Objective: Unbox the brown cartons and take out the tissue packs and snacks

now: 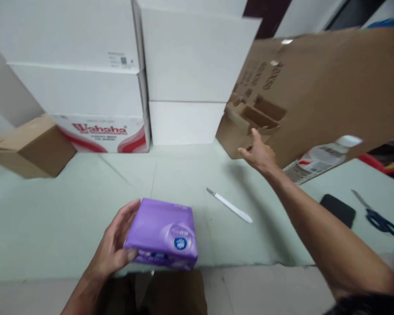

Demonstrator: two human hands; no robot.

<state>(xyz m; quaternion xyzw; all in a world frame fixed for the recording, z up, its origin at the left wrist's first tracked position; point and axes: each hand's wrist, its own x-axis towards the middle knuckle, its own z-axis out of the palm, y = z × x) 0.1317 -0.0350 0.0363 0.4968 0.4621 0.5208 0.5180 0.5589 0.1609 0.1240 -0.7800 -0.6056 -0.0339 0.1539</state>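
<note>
1. While the L hand (110, 245) is gripping the purple pack (160, 227) by its left side, thumb at the near corner & fingers round the back, the pack is sitting by the near edge of the table (85, 210); it could be slipping off, prob. b/c only one side is being held.
2. The white-handled knife (230, 205) is lying btw. pack & R arm, blade end pointing away & left; a low arm sweep could be catching the blade → cut hand or torn wrap.
3. The R hand (261, 153) is hovering at the open box (233, 134), thumb & index spread, pinching nothing visible; touching the flap or not, can't tell. A hard poke could be tipping it.
4. The bottle (325, 158) is standing just beside the R forearm; an elbow swing could be toppling it.
5. Counts, L side: 1 brown carton (42, 148), 1 stack showing 3 white boxes (85, 92), 1 L hand, 1 pack (inner qty hidden).
6. Mid: 1 more white stack (190, 122), min. 2 boxes showing; 1 knife.
7. R side: 1 open box, 1 R hand, 1 bottle, 1 big cardboard panel (331, 87), 1 black flat item (336, 210), 1 pr. scissors (371, 213).
</note>
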